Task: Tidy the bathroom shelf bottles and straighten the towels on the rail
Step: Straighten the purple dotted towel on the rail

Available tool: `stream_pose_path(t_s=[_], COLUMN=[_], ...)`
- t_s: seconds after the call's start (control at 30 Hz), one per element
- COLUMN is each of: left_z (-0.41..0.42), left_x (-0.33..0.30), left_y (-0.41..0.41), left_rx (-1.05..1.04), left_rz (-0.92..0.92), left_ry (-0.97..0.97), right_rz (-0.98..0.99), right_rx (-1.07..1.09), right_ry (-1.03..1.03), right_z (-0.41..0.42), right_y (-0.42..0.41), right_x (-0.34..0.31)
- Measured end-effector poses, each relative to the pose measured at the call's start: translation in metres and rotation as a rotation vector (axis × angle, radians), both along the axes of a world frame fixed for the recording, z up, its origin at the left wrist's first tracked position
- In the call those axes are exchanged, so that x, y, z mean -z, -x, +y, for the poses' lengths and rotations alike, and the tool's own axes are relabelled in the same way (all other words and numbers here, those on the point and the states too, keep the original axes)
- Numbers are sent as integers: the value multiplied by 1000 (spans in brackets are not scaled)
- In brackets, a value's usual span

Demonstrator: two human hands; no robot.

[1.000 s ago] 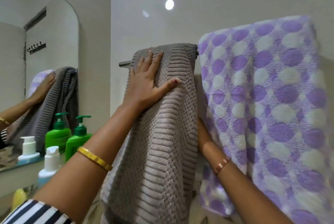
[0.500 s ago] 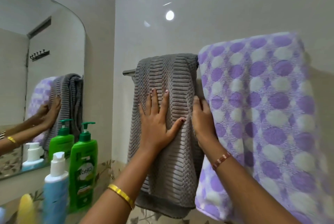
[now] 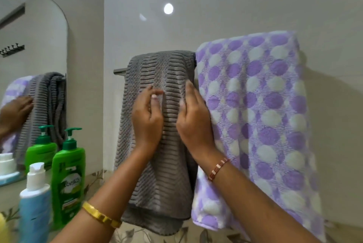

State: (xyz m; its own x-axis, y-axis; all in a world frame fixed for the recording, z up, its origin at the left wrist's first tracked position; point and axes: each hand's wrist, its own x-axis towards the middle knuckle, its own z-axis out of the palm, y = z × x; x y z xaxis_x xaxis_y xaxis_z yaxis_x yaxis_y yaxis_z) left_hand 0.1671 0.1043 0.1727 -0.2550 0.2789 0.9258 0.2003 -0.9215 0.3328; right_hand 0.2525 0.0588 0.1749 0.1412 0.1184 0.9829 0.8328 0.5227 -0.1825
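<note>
Head view, looking at a bathroom wall. Grey ribbed towel [image 3: 157, 125] draped over the rail [image 3: 119, 70], whose bare end projects to its left; purple-and-white spotted towel [image 3: 255, 125] hangs just beside it on the right, the two edges touching. Left hand [image 3: 147, 119] lies against the front of the grey towel near its middle, fingers curled with thumb and fingertips drawn together on the fabric; blur leaves it unclear whether a fold is actually pinched. Right hand [image 3: 194, 119] lies along the grey towel's right edge, fingers fairly straight and pointing upward, at the seam between the two towels. Green pump bottle [image 3: 67, 180] and blue bottle with white cap [image 3: 34, 203] stand upright on the shelf at lower left, near each other, below the mirror [image 3: 33, 46].
</note>
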Motion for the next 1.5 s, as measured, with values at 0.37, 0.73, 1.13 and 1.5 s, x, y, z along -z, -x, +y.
stream_pose_path(t_s=[0.37,0.73,1.13,1.5], left_z=[-72,-54,-44,-57], left_x=[-63,-62,-85,-140], left_y=[-80,-111,-69,-54], left_rx=[220,248,524,813], left_rz=[49,-51,112,332], left_ry=[-113,169,483,668], right_rz=[-14,204,354,291], right_rx=[438,286,151,-3], right_ry=[-270,52,49,212], right_z=[-72,-90,-102,-102], right_y=[-79,-124,-136,-135], right_x=[-80,-57,-82,-145])
